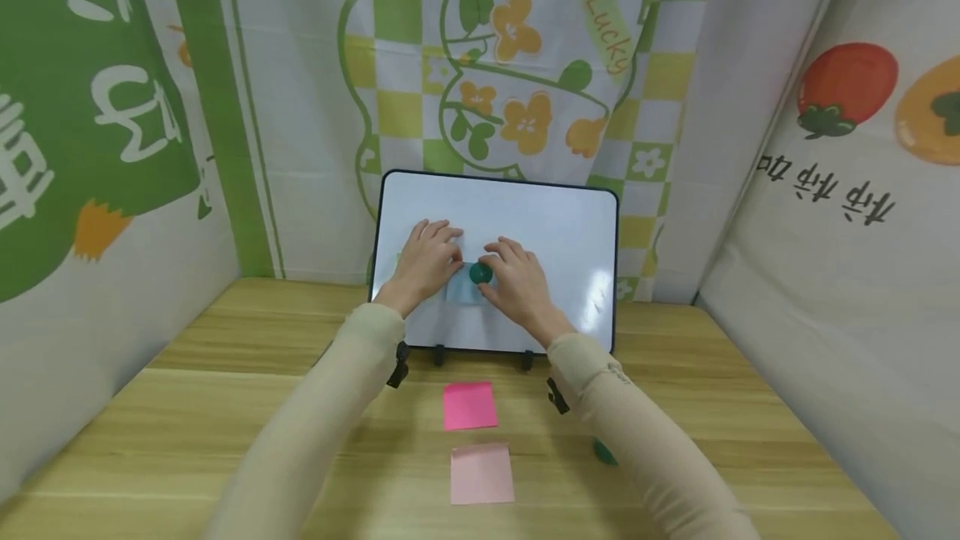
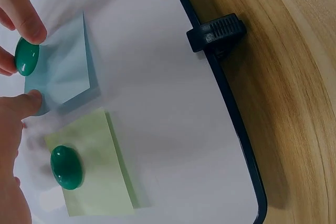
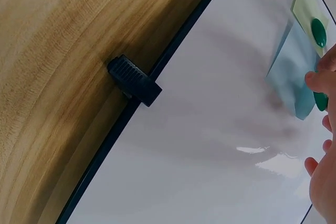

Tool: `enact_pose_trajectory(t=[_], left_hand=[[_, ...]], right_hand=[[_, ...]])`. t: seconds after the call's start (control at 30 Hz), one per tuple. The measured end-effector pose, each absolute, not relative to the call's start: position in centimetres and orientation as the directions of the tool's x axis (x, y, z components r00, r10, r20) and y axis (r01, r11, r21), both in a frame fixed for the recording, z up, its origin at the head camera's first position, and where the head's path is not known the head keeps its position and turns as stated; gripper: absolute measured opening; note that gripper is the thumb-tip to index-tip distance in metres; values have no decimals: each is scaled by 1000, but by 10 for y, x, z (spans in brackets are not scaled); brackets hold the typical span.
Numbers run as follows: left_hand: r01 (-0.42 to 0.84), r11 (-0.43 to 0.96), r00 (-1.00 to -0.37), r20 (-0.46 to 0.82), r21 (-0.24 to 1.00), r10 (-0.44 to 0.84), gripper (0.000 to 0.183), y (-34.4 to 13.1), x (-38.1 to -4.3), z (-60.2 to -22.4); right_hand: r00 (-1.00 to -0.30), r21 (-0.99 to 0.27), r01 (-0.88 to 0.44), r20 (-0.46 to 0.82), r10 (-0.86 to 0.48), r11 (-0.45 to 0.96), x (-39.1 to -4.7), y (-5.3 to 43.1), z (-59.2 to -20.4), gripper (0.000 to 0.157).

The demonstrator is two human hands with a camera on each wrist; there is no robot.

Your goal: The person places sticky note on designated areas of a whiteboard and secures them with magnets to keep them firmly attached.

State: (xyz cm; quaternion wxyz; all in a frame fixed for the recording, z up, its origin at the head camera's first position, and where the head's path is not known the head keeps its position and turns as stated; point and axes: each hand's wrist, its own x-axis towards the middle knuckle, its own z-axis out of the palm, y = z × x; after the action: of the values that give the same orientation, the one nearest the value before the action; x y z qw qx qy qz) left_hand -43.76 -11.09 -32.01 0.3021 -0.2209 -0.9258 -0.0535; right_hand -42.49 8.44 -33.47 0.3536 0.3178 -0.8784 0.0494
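Note:
A light blue sticky note [image 2: 65,66] lies against the whiteboard [image 1: 555,232]. Near the note's top edge, my right hand [image 1: 517,277] pinches a round green magnet [image 1: 481,273] between thumb and finger, over the paper. At the note's upper left corner, my left hand [image 1: 429,258] presses the paper with a digit, its other fingers by the board. Left of the blue note, a pale green sticky note [image 2: 100,166] is on the board with another green magnet [image 2: 66,167] on it. The right wrist view shows the blue note's lower edge standing off the board.
On the wooden table [image 1: 225,407], a bright pink sticky note [image 1: 470,406] and a pale pink sticky note [image 1: 482,475] lie before the board. A further green magnet [image 1: 604,452] is partly hidden by the right sleeve. Black clips [image 2: 218,32] support the board's lower edge.

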Motion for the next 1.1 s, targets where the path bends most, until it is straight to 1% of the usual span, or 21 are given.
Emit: enact_pose_trajectory(t=[0.37, 0.57, 0.73, 0.9, 1.1], left_hand=[[452, 892, -705, 598, -35, 380, 13, -113, -441, -320], [455, 887, -686, 607, -71, 401, 13, -114, -441, -321], [427, 900, -700, 600, -84, 388, 14, -115, -441, -321], [421, 902, -689, 613, -93, 385, 14, -117, -440, -327], [419, 903, -678, 628, -98, 383, 15, -119, -442, -326]], right_hand=[[-551, 144, -596, 643, -533, 790, -432, 80, -333, 39], [-572, 131, -587, 632, -524, 799, -435, 76, -330, 39], [-599, 123, -586, 600, -531, 801, -436, 74, -328, 38], [-617, 125, -577, 581, -531, 807, -440, 70, -331, 38], [-604, 126, -579, 597, -528, 805, -444, 66, -330, 37]])
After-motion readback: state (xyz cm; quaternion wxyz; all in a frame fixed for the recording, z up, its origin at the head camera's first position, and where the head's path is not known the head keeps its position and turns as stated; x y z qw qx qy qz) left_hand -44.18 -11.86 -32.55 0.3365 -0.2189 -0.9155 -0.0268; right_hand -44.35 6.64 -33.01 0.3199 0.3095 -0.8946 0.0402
